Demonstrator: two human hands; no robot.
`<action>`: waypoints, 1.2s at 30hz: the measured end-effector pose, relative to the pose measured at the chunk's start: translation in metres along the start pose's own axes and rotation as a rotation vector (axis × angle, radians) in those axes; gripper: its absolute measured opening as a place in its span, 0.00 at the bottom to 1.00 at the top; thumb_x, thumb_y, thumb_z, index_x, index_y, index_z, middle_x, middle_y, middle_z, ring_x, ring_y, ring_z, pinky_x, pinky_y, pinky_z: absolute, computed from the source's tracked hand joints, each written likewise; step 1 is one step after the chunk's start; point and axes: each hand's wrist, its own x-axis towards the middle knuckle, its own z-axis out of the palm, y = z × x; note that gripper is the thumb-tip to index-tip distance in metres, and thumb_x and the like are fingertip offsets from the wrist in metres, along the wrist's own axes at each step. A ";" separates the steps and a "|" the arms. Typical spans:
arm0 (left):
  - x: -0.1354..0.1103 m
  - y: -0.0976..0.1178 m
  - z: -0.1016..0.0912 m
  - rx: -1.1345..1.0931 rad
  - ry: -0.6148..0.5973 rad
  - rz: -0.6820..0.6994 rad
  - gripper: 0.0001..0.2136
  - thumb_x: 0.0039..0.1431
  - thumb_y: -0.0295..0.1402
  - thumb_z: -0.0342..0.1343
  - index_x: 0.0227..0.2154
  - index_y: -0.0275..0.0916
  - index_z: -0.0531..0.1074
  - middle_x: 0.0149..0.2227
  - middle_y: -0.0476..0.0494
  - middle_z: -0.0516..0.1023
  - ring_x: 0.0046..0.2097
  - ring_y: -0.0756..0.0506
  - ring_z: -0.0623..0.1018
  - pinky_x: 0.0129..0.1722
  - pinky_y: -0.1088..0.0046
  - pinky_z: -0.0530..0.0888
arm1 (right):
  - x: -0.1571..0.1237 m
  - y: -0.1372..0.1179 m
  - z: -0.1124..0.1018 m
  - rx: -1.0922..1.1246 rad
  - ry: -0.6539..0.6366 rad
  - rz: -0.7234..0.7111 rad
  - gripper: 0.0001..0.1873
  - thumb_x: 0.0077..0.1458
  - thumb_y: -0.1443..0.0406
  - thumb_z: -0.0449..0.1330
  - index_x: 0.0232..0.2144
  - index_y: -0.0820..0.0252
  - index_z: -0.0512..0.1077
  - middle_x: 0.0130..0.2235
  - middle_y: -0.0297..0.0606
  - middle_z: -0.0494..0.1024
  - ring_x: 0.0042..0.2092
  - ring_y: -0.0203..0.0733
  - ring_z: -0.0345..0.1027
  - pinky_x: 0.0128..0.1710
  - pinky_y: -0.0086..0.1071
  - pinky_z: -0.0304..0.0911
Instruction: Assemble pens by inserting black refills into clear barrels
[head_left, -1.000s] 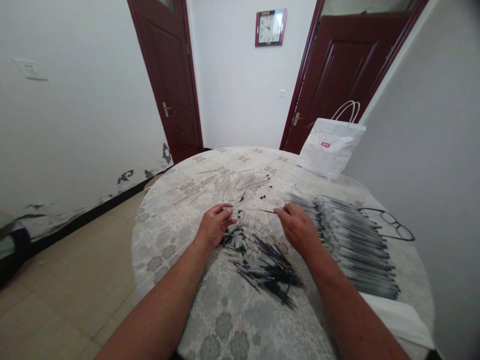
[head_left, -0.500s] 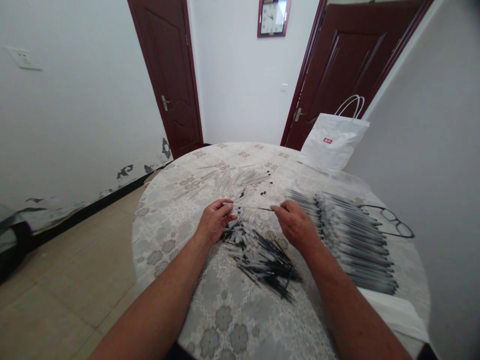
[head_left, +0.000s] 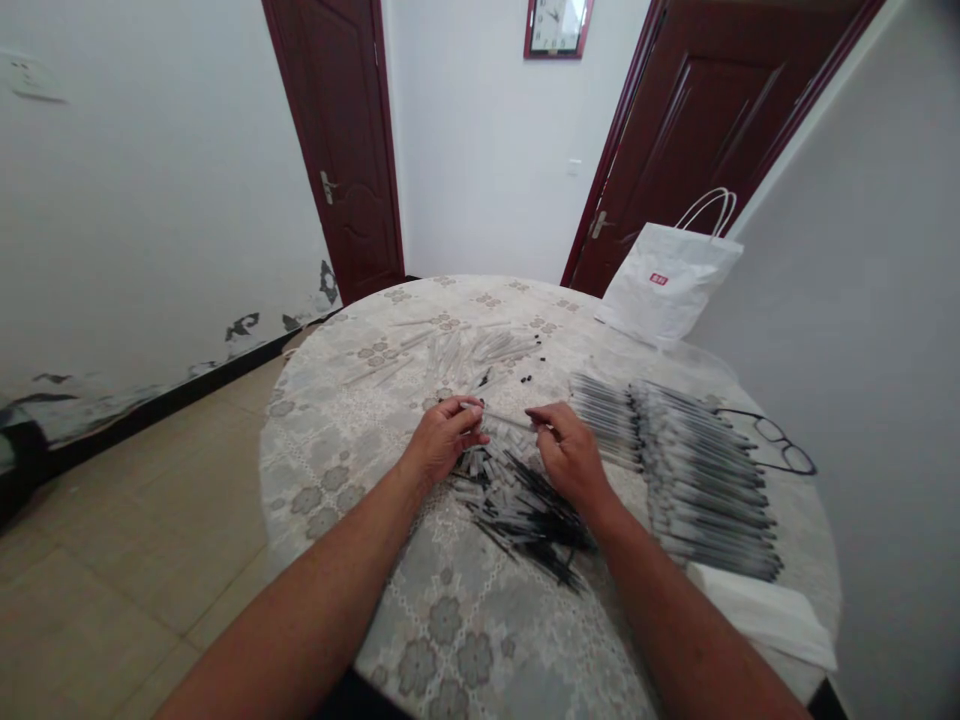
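Between my two hands, above the middle of the table, a thin clear pen barrel (head_left: 506, 417) lies nearly level. My left hand (head_left: 446, 435) pinches its left end with thumb and fingertips. At its right end my right hand (head_left: 566, 450) is closed, its fingers on the end of a dark refill that is mostly hidden. Beneath my hands is a heap of small clear pen caps or short sleeves (head_left: 491, 465). Nearer me lies a loose pile of black pen refills (head_left: 551, 535). Beyond my hands several clear barrels (head_left: 457, 352) are scattered.
Rows of pens (head_left: 709, 480) lie on the right of the round table (head_left: 442, 580), with eyeglasses (head_left: 784, 445) beside them. A white paper bag (head_left: 671, 285) stands at the back right. Small black plugs (head_left: 526, 379) lie beyond my hands. A white folded item (head_left: 765, 615) is front right.
My right hand has come closer to my left. The thin dark refill that showed between them is now mostly out of sight, and the clear barrel spans the gap. The view has shifted slightly.
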 end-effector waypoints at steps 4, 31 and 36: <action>-0.004 -0.006 0.009 0.009 -0.027 -0.030 0.15 0.49 0.38 0.67 0.37 0.36 0.75 0.29 0.49 0.70 0.29 0.51 0.73 0.33 0.68 0.79 | -0.004 -0.003 0.018 0.496 0.053 0.312 0.17 0.58 0.65 0.53 0.48 0.55 0.72 0.45 0.40 0.77 0.49 0.46 0.69 0.51 0.43 0.65; 0.002 0.012 0.001 -0.487 0.157 -0.089 0.06 0.59 0.31 0.59 0.34 0.35 0.70 0.31 0.41 0.80 0.34 0.43 0.83 0.31 0.69 0.80 | 0.062 0.057 0.012 -0.753 -0.384 0.204 0.19 0.63 0.67 0.51 0.53 0.65 0.73 0.50 0.50 0.76 0.52 0.45 0.69 0.53 0.33 0.59; 0.003 0.013 -0.001 -0.469 0.176 -0.070 0.07 0.58 0.32 0.60 0.35 0.36 0.69 0.31 0.42 0.80 0.34 0.43 0.83 0.30 0.68 0.80 | 0.099 0.081 0.034 -0.847 -0.395 0.196 0.22 0.63 0.71 0.48 0.57 0.63 0.69 0.54 0.51 0.71 0.53 0.44 0.67 0.54 0.33 0.56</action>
